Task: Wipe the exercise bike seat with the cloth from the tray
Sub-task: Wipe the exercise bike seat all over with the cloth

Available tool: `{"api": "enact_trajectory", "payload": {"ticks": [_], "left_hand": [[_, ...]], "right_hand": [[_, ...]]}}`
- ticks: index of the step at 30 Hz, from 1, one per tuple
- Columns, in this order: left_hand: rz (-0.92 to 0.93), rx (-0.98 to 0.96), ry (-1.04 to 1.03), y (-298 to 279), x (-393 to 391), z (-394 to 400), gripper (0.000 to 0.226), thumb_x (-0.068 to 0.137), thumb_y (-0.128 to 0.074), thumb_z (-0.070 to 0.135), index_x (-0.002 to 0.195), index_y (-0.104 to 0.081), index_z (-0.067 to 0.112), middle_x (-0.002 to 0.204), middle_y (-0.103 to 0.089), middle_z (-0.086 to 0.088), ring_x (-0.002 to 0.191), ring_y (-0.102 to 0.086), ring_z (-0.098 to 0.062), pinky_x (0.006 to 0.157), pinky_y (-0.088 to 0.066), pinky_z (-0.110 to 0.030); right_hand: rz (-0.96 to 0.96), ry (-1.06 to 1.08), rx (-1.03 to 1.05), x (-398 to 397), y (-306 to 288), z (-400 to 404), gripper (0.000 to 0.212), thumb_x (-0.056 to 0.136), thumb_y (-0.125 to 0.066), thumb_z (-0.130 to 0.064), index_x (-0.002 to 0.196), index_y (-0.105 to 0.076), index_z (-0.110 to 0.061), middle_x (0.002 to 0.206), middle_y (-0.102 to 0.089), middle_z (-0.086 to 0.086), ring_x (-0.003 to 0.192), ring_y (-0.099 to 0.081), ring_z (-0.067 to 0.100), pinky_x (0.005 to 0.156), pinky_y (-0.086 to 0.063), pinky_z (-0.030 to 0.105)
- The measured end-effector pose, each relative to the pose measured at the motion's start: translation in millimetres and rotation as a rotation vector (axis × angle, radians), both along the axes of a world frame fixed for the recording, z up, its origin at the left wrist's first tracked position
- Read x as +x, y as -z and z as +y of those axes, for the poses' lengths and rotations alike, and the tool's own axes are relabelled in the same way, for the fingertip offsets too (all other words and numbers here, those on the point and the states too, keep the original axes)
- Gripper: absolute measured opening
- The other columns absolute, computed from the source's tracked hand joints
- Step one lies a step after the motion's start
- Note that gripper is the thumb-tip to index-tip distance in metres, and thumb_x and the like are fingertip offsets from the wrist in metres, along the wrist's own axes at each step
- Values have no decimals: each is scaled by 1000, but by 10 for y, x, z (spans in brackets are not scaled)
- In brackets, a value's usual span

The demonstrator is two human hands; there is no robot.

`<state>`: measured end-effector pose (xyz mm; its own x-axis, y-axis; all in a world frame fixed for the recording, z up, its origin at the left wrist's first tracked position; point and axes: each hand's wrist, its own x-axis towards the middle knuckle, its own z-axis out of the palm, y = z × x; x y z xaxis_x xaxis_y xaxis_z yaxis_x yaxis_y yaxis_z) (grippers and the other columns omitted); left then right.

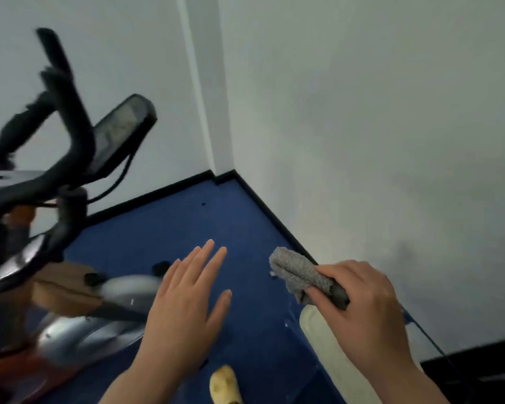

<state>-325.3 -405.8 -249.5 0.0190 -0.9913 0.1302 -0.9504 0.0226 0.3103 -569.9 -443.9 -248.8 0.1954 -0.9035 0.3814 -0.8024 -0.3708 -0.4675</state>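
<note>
While the white walls [362,112] meet in a corner at the top of the view, the blue floor [187,228] spreads out below them, edged by a black skirting strip [274,217]. Over on the left stands the exercise bike [41,199], blurred, its black handlebars [62,112] curving up and a dark console screen [120,132] tilted just beside them. Lower down on the bike we see silver frame tubes [79,336] and orange parts near the floor; the seat itself cannot be made out from here. At the bottom right a pale, cream-coloured long object [327,345] runs under the right hand, and whether this is the tray I cannot tell. Now the hands, both reaching forward over the floor. The left hand [184,304] is flat and spread, fingers apart, palm down, holding nothing, hovering between the bike and the cloth. The right hand [359,310] is closed around the grey cloth [301,272], thumb and fingers clamped on its near end. That cloth is rolled or bunched into a thick fuzzy bundle, its free end poking up and to the left, clear of the left hand and well apart from the bike. Down at the bottom edge sits a small yellowish object [225,383], too unclear to name
</note>
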Motion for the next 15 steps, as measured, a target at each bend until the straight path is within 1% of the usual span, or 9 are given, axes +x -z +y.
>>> {"api": "enact_trajectory", "payload": {"ticks": [5,8,11,13,15], "left_hand": [[-8,-50,-275,-176,663,700,63,84,-32,51,143,-30,28,152,-26,9,138,-26,-13,111,-9,-26],[6,-93,-432,-307,1023,1135,63,84,-31,52,143,-29,31,152,-25,11,139,-25,-12,114,-15,-32],[35,-137,-558,-415,1381,1582,64,82,-30,54,143,-29,33,151,-24,13,138,-25,-11,113,-17,-35],[30,-157,-617,-455,1639,1898,65,83,-29,56,144,-25,35,151,-21,16,137,-18,-5,113,-14,-32],[13,-159,-674,-475,1931,2227,65,83,-27,56,144,-23,36,152,-19,16,138,-15,-4,112,-10,-28]], "right_hand": [[-34,-276,-39,797,-119,129,25,75,-78,-28,97,-70,-22,86,-62,-12,79,-57,13,77,-45,32],[-27,-422,-50,1303,-196,260,22,76,-73,-32,96,-69,-23,86,-62,-14,79,-57,11,77,-45,33],[-28,-544,-40,1857,-275,443,24,75,-78,-30,97,-69,-24,86,-62,-14,79,-56,9,75,-47,33],[-25,-602,-55,2258,-318,616,26,73,-79,-28,97,-69,-24,86,-62,-14,79,-56,8,75,-46,32],[-35,-651,-71,2682,-361,829,26,72,-80,-27,96,-69,-24,85,-62,-14,79,-56,8,76,-45,30]]}}
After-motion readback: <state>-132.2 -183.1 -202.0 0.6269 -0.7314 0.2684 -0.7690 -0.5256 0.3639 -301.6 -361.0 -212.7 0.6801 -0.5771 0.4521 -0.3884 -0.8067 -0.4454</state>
